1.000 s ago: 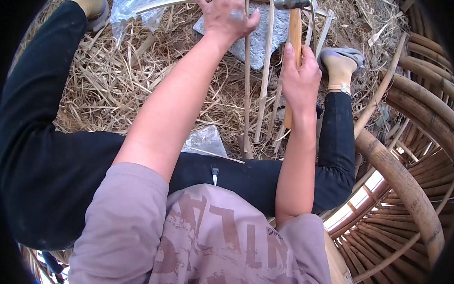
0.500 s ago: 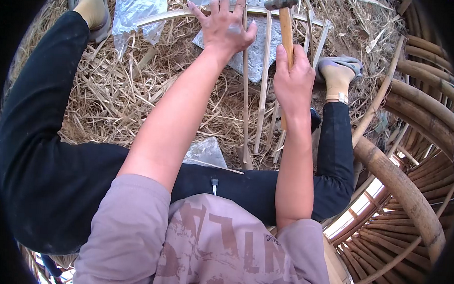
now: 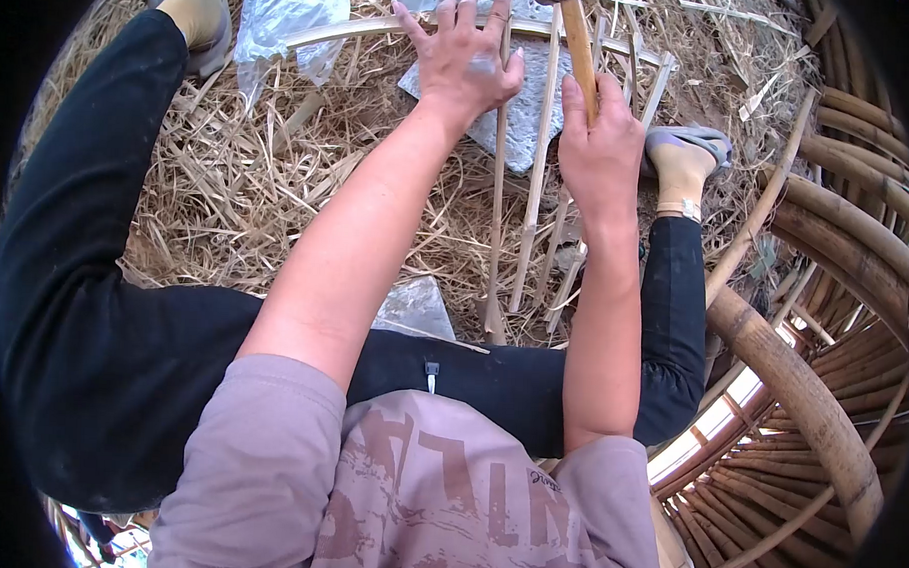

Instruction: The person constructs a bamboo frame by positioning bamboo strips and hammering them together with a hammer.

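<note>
My left hand [image 3: 470, 72] lies with fingers spread over a curved bamboo strip [image 3: 368, 28] at the top of the view. Near its thumb, a straight strip [image 3: 498, 195] crosses the curved one and runs back toward my leg. My right hand [image 3: 601, 154] is closed round the wooden handle of a hammer [image 3: 580, 58]. The hammer's metal head, at the top edge, is partly cut off; whether it touches the strips I cannot tell. Under the strips lies a grey stone slab [image 3: 515, 136]. Another straight strip [image 3: 536, 187] passes between my hands.
Dry straw and shavings [image 3: 237, 196] cover the ground. Clear plastic [image 3: 293, 23] lies at upper left, and another plastic piece [image 3: 416, 308] is by my leg. Thick curved bamboo poles [image 3: 802, 376] stand at the right. My legs [image 3: 85, 271] stretch out on both sides.
The hammer head has shifted slightly forward and left relative to the slab, with my right hand still on the handle. My left hand stays over the strips. The whole view has shifted a little.
</note>
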`<state>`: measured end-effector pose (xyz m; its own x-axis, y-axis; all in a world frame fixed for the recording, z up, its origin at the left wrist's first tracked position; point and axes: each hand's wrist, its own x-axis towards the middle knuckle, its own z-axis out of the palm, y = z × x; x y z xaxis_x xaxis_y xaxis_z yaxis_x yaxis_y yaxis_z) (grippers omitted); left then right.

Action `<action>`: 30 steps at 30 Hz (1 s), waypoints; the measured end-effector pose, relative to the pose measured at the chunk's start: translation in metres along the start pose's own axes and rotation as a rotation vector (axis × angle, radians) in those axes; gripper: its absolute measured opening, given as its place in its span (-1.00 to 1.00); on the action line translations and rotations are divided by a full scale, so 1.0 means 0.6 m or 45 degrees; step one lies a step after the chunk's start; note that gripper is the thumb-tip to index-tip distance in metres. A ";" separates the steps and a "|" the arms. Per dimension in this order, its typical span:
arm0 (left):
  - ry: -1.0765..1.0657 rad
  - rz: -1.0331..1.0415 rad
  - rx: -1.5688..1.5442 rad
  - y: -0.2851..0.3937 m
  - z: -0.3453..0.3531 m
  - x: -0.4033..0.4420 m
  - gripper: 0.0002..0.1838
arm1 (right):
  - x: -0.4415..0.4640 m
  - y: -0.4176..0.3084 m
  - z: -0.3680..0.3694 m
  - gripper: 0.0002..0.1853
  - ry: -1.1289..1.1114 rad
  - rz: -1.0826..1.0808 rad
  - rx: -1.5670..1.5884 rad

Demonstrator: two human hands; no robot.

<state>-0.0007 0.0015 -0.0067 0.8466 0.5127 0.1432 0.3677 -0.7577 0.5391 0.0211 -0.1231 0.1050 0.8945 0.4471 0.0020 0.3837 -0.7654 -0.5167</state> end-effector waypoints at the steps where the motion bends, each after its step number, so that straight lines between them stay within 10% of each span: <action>1: -0.015 0.000 0.008 -0.001 0.001 0.000 -0.23 | -0.001 0.002 -0.002 -0.75 -0.009 0.011 -0.004; 30: 0.145 0.020 -0.069 -0.009 0.010 -0.002 -0.34 | 0.011 -0.009 0.013 -0.78 -0.195 -0.042 -0.279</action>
<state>-0.0014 0.0026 -0.0150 0.8016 0.5459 0.2439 0.3309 -0.7448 0.5795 0.0231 -0.1124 0.1011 0.8419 0.5257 -0.1222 0.4677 -0.8236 -0.3209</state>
